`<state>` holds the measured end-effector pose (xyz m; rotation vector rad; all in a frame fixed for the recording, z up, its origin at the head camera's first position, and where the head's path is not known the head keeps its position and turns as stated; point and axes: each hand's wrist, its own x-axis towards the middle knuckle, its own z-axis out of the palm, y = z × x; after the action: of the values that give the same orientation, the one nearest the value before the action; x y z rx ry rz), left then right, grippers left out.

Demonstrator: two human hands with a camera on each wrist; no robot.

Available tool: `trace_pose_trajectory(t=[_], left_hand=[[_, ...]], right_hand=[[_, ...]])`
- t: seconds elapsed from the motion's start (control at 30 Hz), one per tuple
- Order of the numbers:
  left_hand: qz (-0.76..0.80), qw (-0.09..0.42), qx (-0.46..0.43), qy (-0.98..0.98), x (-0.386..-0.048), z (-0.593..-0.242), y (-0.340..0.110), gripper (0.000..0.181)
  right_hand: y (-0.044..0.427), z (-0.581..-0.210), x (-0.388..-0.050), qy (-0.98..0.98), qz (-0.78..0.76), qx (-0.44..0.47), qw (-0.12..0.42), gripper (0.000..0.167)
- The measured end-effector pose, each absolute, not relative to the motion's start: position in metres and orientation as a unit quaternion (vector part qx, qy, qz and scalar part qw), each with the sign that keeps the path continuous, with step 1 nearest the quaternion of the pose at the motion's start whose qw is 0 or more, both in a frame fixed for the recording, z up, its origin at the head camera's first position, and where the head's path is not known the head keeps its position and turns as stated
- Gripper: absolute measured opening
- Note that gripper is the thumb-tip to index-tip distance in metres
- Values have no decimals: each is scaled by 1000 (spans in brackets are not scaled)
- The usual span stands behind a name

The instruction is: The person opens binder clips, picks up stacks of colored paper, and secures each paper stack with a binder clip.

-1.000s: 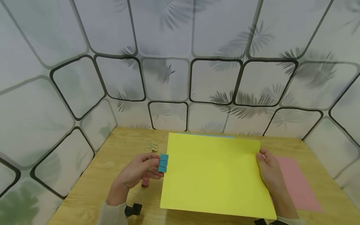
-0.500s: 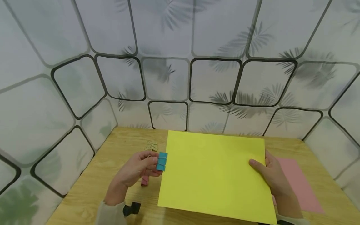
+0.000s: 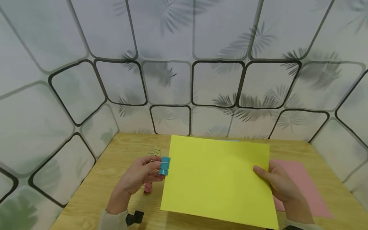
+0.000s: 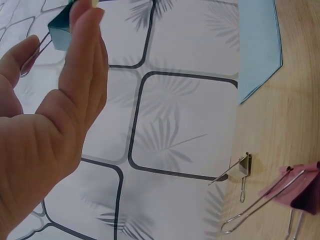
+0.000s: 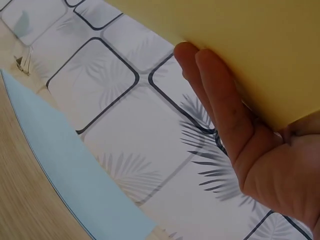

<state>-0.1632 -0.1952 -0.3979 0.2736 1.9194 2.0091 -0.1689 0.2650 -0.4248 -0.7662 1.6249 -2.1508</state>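
Yellow sheet (image 3: 217, 179): held up over the bench (image 3: 95, 185), its left edge meeting a clip.
Blue clip (image 3: 164, 165): at that edge; clipping looks under way, though whether it bites the paper is unclear.
Left hand (image 3: 139, 174): fingers pinch the blue clip.
Right hand (image 3: 283, 182): fingers grip the sheet's right side, thumb on top.
Pink clip (image 3: 147, 187), gold clip (image 4: 243, 166): loose on the bench, apparently unused.
Pink sheet (image 3: 304, 188), blue sheet (image 4: 257, 45): on the bench, no clip visible, seemingly left to do.
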Motion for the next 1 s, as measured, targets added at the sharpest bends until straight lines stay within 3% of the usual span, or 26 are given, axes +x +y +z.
trace_pose_trajectory(t=[0.2, 0.43, 0.6, 0.87, 1.0], left_hand=[[737, 189, 119, 638, -165, -405, -197, 52], [757, 196, 186, 595, -168, -406, -201, 40], [762, 183, 181, 595, -166, -409, -199, 30], [753, 159, 151, 620, -166, -406, -195, 45], [756, 153, 129, 623, -164, -404, -193, 42]], right_hand=[[261, -425, -168, 591, -762, -223, 144, 32], [261, -421, -167, 583, -775, -212, 120, 32], [260, -420, -167, 576, -784, -205, 103, 33], [257, -419, -166, 579, -789, -189, 83, 32], [256, -418, -165, 576, -791, -187, 85, 31]])
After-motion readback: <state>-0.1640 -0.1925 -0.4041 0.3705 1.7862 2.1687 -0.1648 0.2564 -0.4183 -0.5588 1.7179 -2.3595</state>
